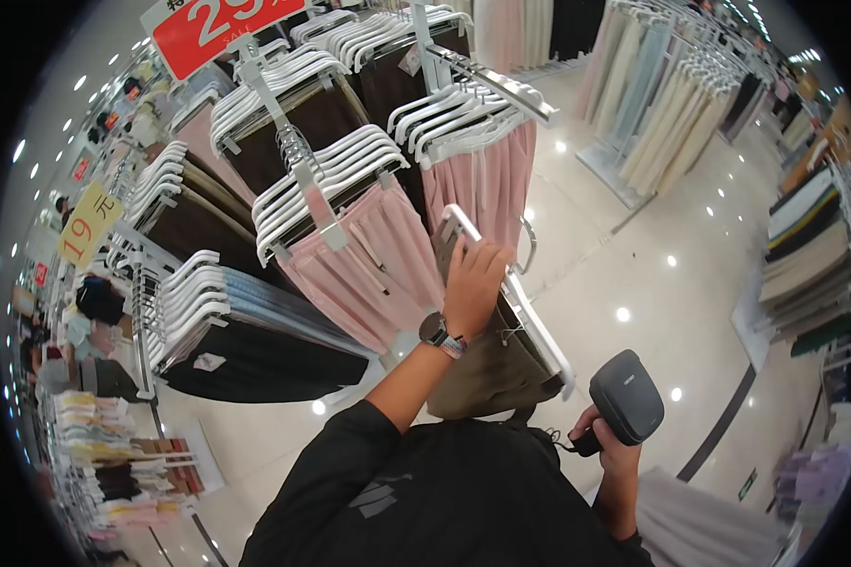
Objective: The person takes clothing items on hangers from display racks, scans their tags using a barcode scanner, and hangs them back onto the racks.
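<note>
My left hand (475, 285), with a watch on the wrist, is closed around the middle of a white hanger (537, 331) in front of my chest. From that hanger hang olive-brown trousers (487, 373), tilted and partly hidden by my forearm. The hanger's metal hook (528, 244) points away to the right, free of any rail. Low on the right, my right hand (615, 446) grips the handle of a dark grey handheld garment steamer (628, 397). Its wide head faces up, and a black cord (560, 440) runs from the handle toward my body. Steamer and trousers are apart.
Close ahead stands a metal rack (310, 194) with pink trousers (373, 260) on white hangers. Black trousers (265, 364) hang at left. A red sale sign (222, 33) and a yellow price sign (90, 225) rise above. More racks (667, 113) line the tiled floor (667, 293).
</note>
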The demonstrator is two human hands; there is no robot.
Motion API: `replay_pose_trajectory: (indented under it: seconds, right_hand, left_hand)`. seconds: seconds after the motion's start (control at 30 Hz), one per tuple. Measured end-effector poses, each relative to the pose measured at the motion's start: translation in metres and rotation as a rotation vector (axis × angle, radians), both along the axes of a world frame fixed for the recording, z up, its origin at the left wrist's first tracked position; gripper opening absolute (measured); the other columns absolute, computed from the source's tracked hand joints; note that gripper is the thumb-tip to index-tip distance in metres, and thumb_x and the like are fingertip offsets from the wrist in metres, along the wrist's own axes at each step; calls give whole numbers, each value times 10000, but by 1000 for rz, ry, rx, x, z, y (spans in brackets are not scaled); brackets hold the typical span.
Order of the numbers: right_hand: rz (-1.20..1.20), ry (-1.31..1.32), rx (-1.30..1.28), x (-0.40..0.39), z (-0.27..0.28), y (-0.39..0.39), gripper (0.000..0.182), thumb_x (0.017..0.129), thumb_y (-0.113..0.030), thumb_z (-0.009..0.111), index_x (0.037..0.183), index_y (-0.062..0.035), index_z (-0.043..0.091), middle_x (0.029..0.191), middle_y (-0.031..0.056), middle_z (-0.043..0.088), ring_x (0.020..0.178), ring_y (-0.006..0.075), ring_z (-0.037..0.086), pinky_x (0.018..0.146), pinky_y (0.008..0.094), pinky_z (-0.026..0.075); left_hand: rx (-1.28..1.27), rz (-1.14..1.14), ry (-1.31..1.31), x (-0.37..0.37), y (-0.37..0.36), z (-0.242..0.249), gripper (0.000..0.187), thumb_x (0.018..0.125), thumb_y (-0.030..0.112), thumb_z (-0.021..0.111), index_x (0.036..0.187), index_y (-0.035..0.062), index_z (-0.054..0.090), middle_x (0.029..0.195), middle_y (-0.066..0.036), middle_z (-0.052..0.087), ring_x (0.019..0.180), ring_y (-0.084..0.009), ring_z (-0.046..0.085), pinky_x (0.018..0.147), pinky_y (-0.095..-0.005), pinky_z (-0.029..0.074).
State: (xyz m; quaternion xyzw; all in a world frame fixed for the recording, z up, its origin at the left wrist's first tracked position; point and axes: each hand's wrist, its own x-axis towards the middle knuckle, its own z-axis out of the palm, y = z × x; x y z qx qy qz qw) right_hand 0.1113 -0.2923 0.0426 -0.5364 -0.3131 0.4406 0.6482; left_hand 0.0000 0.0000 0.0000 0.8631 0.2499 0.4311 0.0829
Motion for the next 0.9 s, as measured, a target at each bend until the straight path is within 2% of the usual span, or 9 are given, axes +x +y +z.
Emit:
replay_pose_trajectory:
  seconds: [0.07,0.1,0.2,0.3,0.33,0.5,0.57,0.77,0.9]
  right_hand:
    - [-1,74,35,7,2,9,237,820,9,553,1051,51,587,836,142,650,739,216,645,675,316,525]
    - [19,112,36,52,-5,19,237,820,9,553,1051,51,587,836,142,650,739,216,645,675,316,525]
    - [111,78,19,112,-14,40,250,811,-12,568,1052,45,599,880,149,659,814,219,643,722,332,518]
    - [129,79,85,146,-16,66,297,809,-25,578,1097,43,602,944,148,667,877,222,639,747,337,510]
    - [203,56,61,165,-33,72,458,802,-97,613,1233,31,523,1105,183,630,1011,303,623,833,396,496]
    - [258,260,152,211,-32,127,661,782,-106,655,1378,10,395,1345,194,496,1220,372,514,958,468,467]
    - [265,337,202,215,-32,146,674,791,-105,648,1393,13,370,1361,203,476,1225,366,510,1000,472,445]
    - [191,455,189,223,-29,192,618,831,-118,583,1385,29,352,1346,242,470,1183,337,540,1050,486,403]
    - [64,384,153,239,-29,216,584,846,-119,551,1377,30,358,1342,260,458,1167,342,543,1037,471,423]
  left_hand:
    - [121,91,187,-9,-3,10,239,749,75,633,985,96,601,969,-97,588,1058,-262,543,996,-483,373]
    - [123,109,226,25,5,10,239,749,75,633,985,96,601,969,-97,588,1058,-262,543,996,-483,373]
    - [-20,57,414,59,9,10,87,751,110,644,816,98,588,743,-59,577,812,-279,616,709,-413,464]
    - [-98,147,398,80,-1,17,96,772,139,650,848,98,610,743,-63,584,730,-266,624,621,-393,476]
    - [-93,199,374,86,-5,21,112,799,177,651,879,101,628,753,-67,591,699,-263,622,571,-383,473]
    - [-263,233,389,120,-27,48,159,798,185,664,931,101,639,807,-71,617,738,-278,632,601,-396,490]
    - [-323,151,254,131,-31,52,185,819,243,654,959,123,648,811,-93,626,756,-303,623,599,-393,475]
    - [-484,60,377,145,-18,42,231,866,245,621,1037,91,634,874,-144,628,792,-336,617,676,-421,481]
    - [-478,-54,352,140,13,31,309,851,239,631,1080,33,605,968,-136,620,970,-329,570,822,-407,451]
